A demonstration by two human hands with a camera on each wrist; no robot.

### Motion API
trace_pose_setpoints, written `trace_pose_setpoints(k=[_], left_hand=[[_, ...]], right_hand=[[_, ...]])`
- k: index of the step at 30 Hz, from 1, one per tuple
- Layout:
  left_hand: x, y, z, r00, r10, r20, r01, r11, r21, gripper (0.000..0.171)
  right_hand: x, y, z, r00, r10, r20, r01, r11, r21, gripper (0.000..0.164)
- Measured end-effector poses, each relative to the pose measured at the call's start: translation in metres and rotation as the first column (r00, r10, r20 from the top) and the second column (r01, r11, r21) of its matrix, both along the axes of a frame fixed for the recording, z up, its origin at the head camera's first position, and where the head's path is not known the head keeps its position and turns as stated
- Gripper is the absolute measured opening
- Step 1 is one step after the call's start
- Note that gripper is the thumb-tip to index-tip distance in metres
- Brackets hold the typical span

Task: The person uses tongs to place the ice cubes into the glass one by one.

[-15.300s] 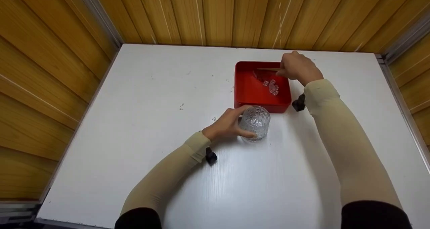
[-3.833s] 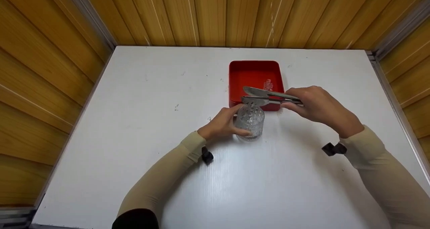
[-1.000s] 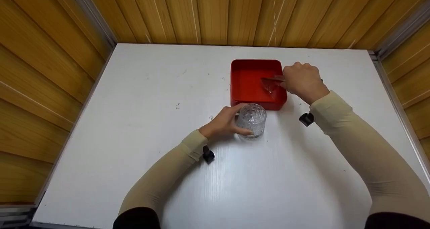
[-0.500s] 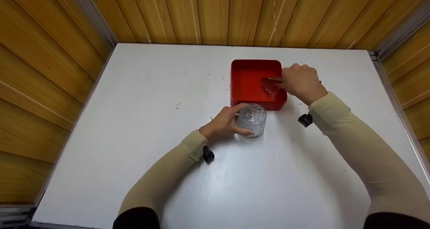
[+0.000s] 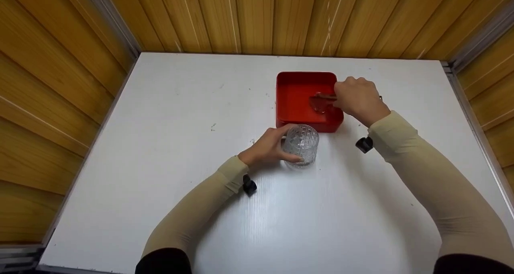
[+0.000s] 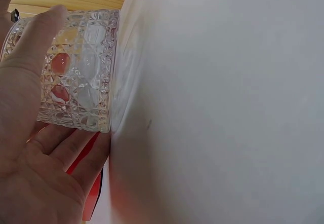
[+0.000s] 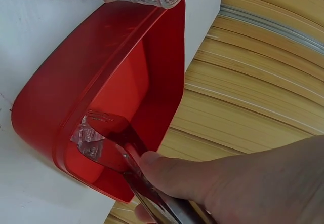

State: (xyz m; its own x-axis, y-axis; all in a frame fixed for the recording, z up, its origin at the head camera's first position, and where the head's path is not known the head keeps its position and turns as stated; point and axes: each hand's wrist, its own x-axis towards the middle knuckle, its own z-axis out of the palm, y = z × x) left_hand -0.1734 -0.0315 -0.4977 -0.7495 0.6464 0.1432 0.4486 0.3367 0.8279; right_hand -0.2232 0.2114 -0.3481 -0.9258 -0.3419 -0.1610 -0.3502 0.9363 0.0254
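Note:
My left hand [image 5: 271, 147] curls round a clear cut-glass tumbler [image 5: 303, 147], which stands upright on the table; in the left wrist view the thumb and fingers lie on opposite sides of the glass [image 6: 76, 72]. Behind the glass is a square red tray [image 5: 291, 105]. Over its right rim my right hand [image 5: 357, 99] grips metal tongs [image 7: 134, 155], whose ends reach down into the tray. Several clear ice-like cubes [image 7: 88, 138] lie between and beside the tong ends. Whether the tongs pinch any cube is hard to tell.
The white table [image 5: 168, 125] carries the tray and tumbler close together, right of its middle. Wood-plank walls [image 5: 257, 17] stand along the back and both sides. Small dark specks [image 5: 213, 127] mark the tabletop.
Earlier the right hand held the tongs over the glass; now they are back in the tray. In the last second they have shifted slightly left and nearer. The left hand keeps its hold.

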Motion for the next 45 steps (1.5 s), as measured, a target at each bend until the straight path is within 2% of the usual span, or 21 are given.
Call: trace_pose_setpoints(k=[14,23,36,45], left_hand=[[0.000,0.000,0.000,1.000,0.003,0.001,-0.003,1.000,0.012,0.083],[0.000,-0.001,0.000,1.000,0.008,0.002,-0.008,1.000,0.002,0.084],[0.000,0.000,0.000,1.000,0.004,-0.025,-0.004,1.000,-0.005,0.086],[0.000,0.000,0.001,1.000,-0.005,0.002,0.005,1.000,-0.001,0.083]], right_hand=[[-0.003,-0.002,-0.001,0.997,0.037,-0.065,-0.041,0.998,-0.055,0.028],[-0.005,-0.002,-0.001,0.998,0.037,-0.042,-0.040,0.996,-0.075,0.032],[-0.006,-0.002,-0.007,0.998,0.055,-0.031,-0.057,0.997,-0.059,0.029],[-0.006,-0.006,-0.010,0.985,0.126,-0.115,-0.131,0.991,-0.031,0.023]])
